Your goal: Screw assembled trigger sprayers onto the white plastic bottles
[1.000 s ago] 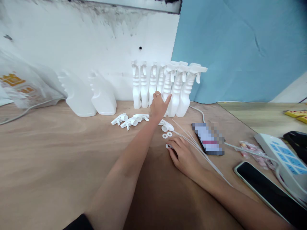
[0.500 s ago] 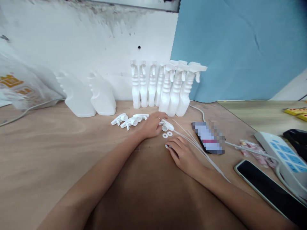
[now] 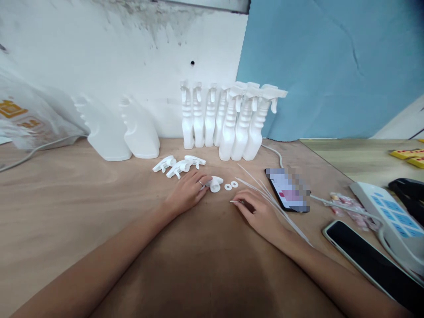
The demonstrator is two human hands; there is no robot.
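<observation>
And here the left hand [image 3: 187,191] grips the spray head [image 3: 216,183] at its three o'clock, likely light, stiff plastic, best held by the body, as the right hand [image 3: 260,213] pinches a thin washer [image 3: 233,202] at its nine o'clock, probably bendy, safest by the rim.

Soft, bright light, dark shadow across near tabletop [image 3: 212,265], wide-angle stretch toward edges

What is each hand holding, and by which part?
Left hand: a white spray head, by its trigger end. Right hand: a thin white washer, pinched by one side.
</observation>
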